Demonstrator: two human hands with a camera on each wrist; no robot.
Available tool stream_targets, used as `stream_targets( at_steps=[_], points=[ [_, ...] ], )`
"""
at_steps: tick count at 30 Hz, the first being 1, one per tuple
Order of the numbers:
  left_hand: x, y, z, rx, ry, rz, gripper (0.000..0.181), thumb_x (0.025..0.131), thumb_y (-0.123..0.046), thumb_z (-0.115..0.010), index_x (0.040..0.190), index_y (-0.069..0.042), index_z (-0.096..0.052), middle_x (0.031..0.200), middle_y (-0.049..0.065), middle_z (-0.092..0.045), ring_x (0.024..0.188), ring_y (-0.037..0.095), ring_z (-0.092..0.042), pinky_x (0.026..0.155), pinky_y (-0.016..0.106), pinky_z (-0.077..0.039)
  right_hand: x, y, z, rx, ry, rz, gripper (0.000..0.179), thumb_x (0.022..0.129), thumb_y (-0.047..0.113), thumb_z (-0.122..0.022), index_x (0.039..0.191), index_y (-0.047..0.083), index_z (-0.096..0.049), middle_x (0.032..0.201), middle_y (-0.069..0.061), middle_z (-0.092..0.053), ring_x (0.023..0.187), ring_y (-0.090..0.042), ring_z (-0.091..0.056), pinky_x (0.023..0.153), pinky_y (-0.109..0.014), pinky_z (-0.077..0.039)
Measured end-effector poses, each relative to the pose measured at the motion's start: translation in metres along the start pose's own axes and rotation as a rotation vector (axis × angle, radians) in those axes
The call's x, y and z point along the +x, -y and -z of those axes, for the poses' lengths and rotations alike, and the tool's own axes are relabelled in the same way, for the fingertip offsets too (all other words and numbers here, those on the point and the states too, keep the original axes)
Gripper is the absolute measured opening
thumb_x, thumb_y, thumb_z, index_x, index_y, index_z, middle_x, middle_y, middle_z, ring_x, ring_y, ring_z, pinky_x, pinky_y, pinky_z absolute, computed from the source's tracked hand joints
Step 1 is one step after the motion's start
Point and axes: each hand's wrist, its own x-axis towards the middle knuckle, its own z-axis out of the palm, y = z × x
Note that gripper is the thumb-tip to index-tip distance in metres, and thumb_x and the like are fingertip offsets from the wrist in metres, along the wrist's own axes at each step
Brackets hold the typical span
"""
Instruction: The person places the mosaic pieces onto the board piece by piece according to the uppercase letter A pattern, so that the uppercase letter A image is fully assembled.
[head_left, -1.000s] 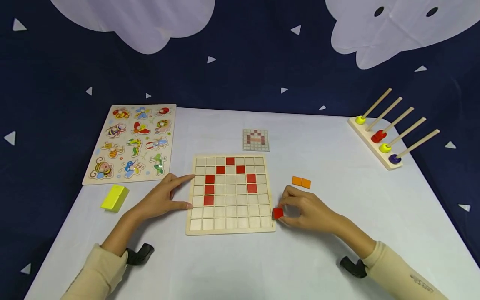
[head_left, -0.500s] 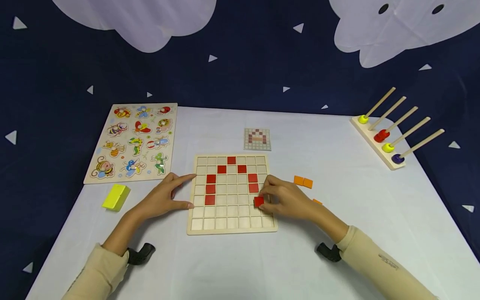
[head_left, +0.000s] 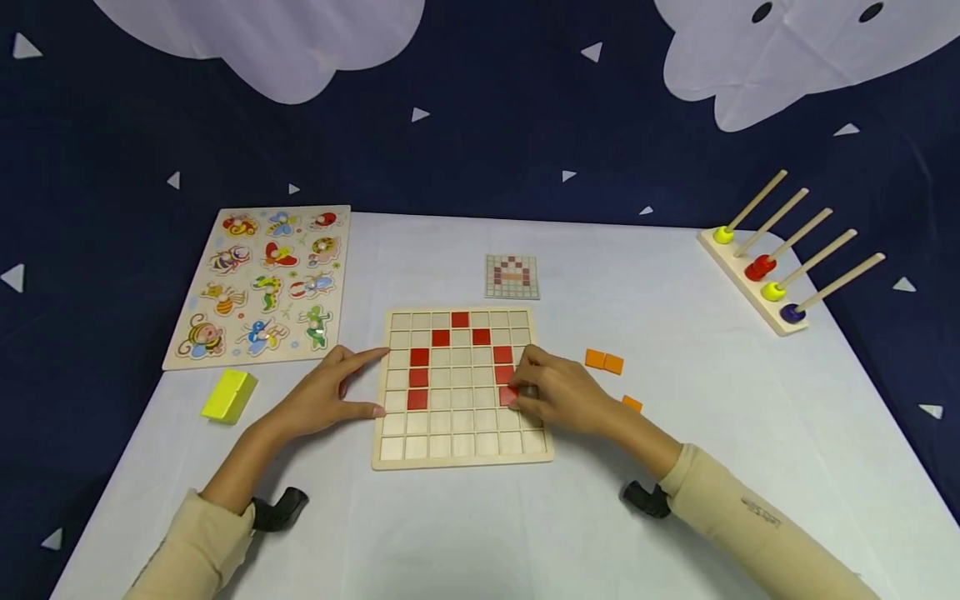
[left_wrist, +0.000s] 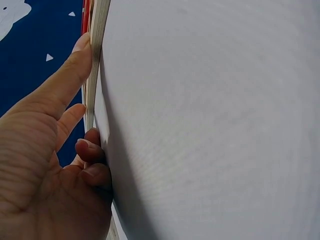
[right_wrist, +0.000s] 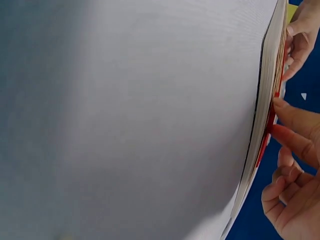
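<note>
A square wooden grid board (head_left: 461, 463) lies flat in the middle of the table, with several red tiles set in its cells in an arch shape. My left hand (head_left: 322, 400) touches the board's left edge with straight thumb and forefinger; the left wrist view shows its other fingers curled in beside the edge. At the board's right side, my right hand (head_left: 566, 396) pinches a red tile (head_left: 507, 397) by its right side, down in the fifth row. In the right wrist view, thumb and forefinger tips sit right at the red pieces.
Behind the board lies a small pattern card (head_left: 512, 277). Orange tiles (head_left: 613, 364) lie to the right, one (head_left: 632, 403) near my right wrist. A yellow block (head_left: 229, 397) and an insect peg puzzle (head_left: 330, 325) are left. A bead stacker (head_left: 750, 287) stands far right.
My right hand has carried the red tile from the table beside the board leftward onto the grid and lowered it into a cell. My left hand stays on the left edge.
</note>
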Motion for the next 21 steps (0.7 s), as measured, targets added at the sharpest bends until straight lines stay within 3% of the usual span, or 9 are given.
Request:
stream_targets(
  at_steps=[6,14,21],
  points=[
    [0.0,0.001,-0.001,0.003,-0.002,-0.005,0.086,0.075,-0.033,-0.087,0.149,-0.017,-0.047,0.092,0.005,-0.039,0.074,0.016,-0.036,0.063,0.027,-0.033,0.002,0.003,-0.002,0.05,-0.006,-0.047,0.014,0.083,0.023,-0.081,0.09,0.012,-0.074,0.089,0.002,-0.052,0.072,-0.01,-0.055,0.064,-0.022,-0.045],
    [-0.001,0.001,-0.001,-0.012,-0.014,-0.005,0.085,0.074,-0.031,-0.088,0.148,-0.016,-0.048,0.092,0.006,-0.039,0.074,0.016,-0.036,0.063,0.027,-0.033,0.001,0.006,-0.002,0.046,0.025,-0.105,0.019,0.084,0.025,-0.081,0.096,0.012,-0.075,0.092,0.001,-0.053,0.072,-0.008,-0.053,0.063,-0.021,-0.044],
    [-0.001,0.001,-0.001,-0.002,-0.009,0.002,0.085,0.074,-0.033,-0.087,0.148,-0.016,-0.048,0.093,0.006,-0.039,0.074,0.017,-0.036,0.063,0.027,-0.033,-0.014,-0.007,0.021,0.022,-0.055,-0.191,0.032,0.082,0.025,-0.083,0.108,0.008,-0.075,0.098,-0.004,-0.056,0.077,-0.017,-0.053,0.067,-0.029,-0.043]
  ],
)
